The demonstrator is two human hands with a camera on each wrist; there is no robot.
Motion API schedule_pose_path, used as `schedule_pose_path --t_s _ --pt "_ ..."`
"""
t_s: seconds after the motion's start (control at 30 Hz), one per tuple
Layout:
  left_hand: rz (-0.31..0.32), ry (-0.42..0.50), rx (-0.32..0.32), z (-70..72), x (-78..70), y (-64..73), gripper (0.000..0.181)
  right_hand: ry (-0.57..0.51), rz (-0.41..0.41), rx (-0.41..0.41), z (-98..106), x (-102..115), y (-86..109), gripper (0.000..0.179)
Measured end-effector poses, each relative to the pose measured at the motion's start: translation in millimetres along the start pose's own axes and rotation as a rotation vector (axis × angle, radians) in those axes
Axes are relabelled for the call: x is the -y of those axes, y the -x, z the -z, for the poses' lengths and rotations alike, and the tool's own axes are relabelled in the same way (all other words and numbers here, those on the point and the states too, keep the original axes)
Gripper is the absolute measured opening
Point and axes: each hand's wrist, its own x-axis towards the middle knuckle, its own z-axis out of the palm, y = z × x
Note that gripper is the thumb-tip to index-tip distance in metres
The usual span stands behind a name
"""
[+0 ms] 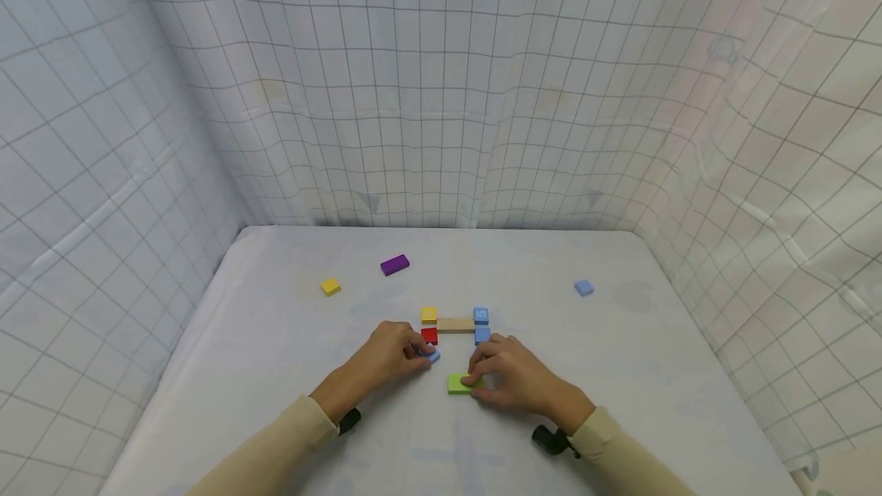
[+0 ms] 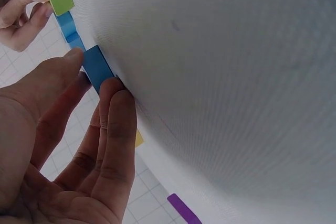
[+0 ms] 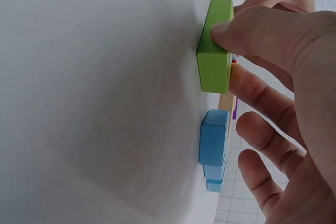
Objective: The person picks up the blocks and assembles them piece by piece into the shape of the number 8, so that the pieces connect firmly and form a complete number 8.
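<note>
My left hand (image 1: pixel 391 357) pinches a small blue block (image 2: pixel 98 66) between thumb and fingers, just below a red block (image 1: pixel 429 336). With thumb and index finger, my right hand (image 1: pixel 517 377) holds a longer lime-green block (image 3: pixel 214 51) low at the table surface. Behind the hands, a bare wooden block (image 1: pixel 455 325) lies crosswise. A yellow block (image 1: pixel 429 315) sits at its left end, touching the red one. At its right end is a blue block marked 5 (image 1: pixel 481 315), with another blue block (image 1: pixel 482 335) in front of it. Right-hand fingers partly cover that column in the head view.
Farther back on the white table (image 1: pixel 276 373) lie a purple block (image 1: pixel 395 265) and a yellow square block (image 1: pixel 331 287) to the left. A loose blue block (image 1: pixel 584 288) lies to the right. Grid-patterned curtains (image 1: pixel 441 98) enclose the back and sides.
</note>
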Motion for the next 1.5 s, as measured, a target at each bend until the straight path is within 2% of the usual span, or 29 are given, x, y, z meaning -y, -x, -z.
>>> schedule_pose_path --t_s 0.23,0.57,1.17,1.5 --pt "-0.028 -0.014 -0.013 -0.2 2.5 0.2 0.015 0.039 0.005 -0.032 -4.6 2.9 -8.1 0.014" --pt "-0.029 0.002 -0.011 -1.4 3.6 -0.4 0.014 0.057 -0.048 -0.041 -6.8 5.4 -17.0 0.013" --pt "-0.062 -0.004 -0.029 -1.0 2.0 0.5 0.012 0.075 -0.069 -0.081 -5.7 5.2 -22.2 0.014" --pt "-0.054 -0.008 -0.029 -1.1 2.5 0.4 0.012 0.092 -0.071 -0.090 -7.5 1.1 -23.0 0.014"
